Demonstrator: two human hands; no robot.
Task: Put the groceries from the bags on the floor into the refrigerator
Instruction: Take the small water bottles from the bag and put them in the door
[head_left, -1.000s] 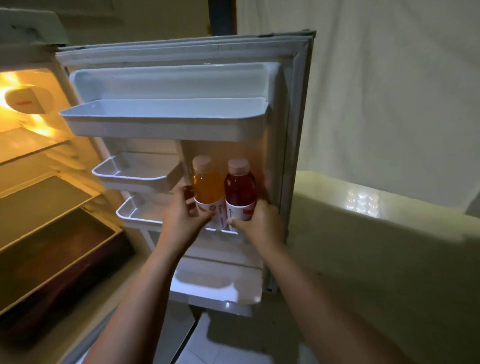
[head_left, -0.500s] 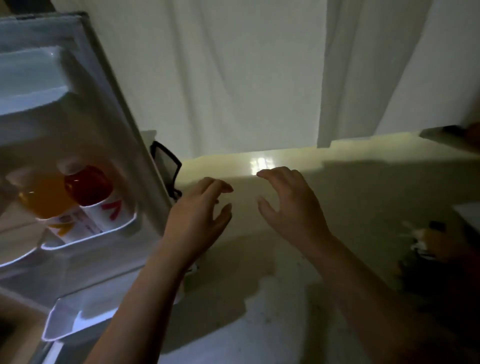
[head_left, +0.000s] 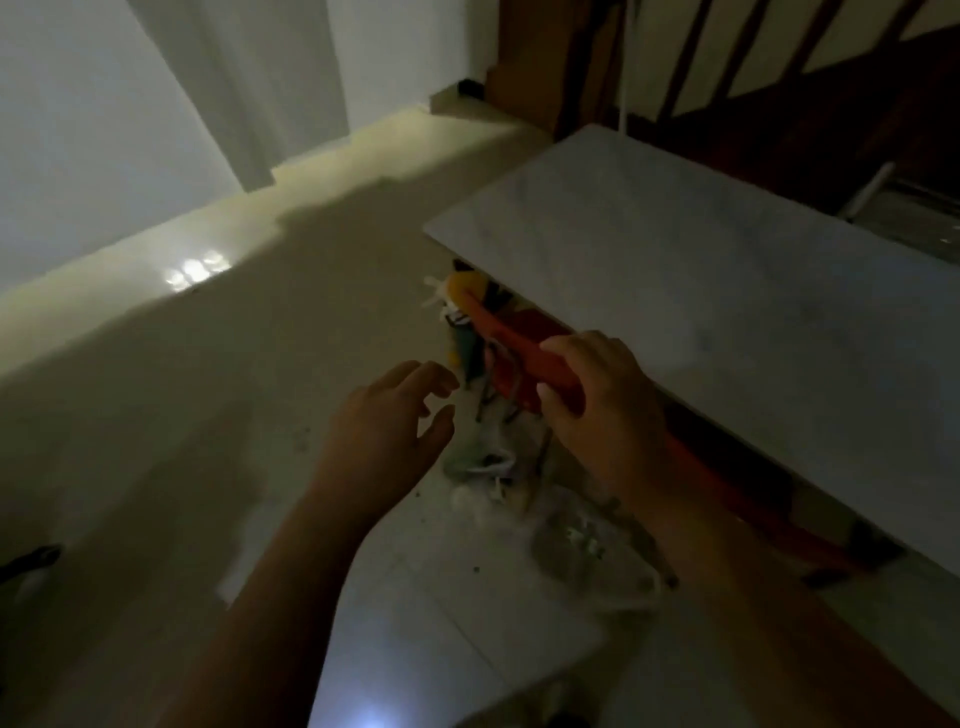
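**Hands reach toward the bags under the bench**

Fingers (head_left: 431, 382) of the left hand (head_left: 387, 431) are spread and loosely bent, holding nothing, over the pale tiled floor (head_left: 208, 415). Those of the right hand (head_left: 605, 410) are curled near a long orange-red strip (head_left: 519, 351) that runs along the edge of the white marble-patterned bench (head_left: 701, 270); whether they grip it cannot be told in the dim, blurred view. The grocery bags (head_left: 483, 467), crumpled pale plastic with a yellow, orange and dark jumble (head_left: 467, 312) of items behind them, sit on the floor just under the bench edge, between and beyond the two hands. A white curtain (head_left: 156, 104) hangs at the far left, and dark wooden slats (head_left: 727, 67) stand behind the bench.
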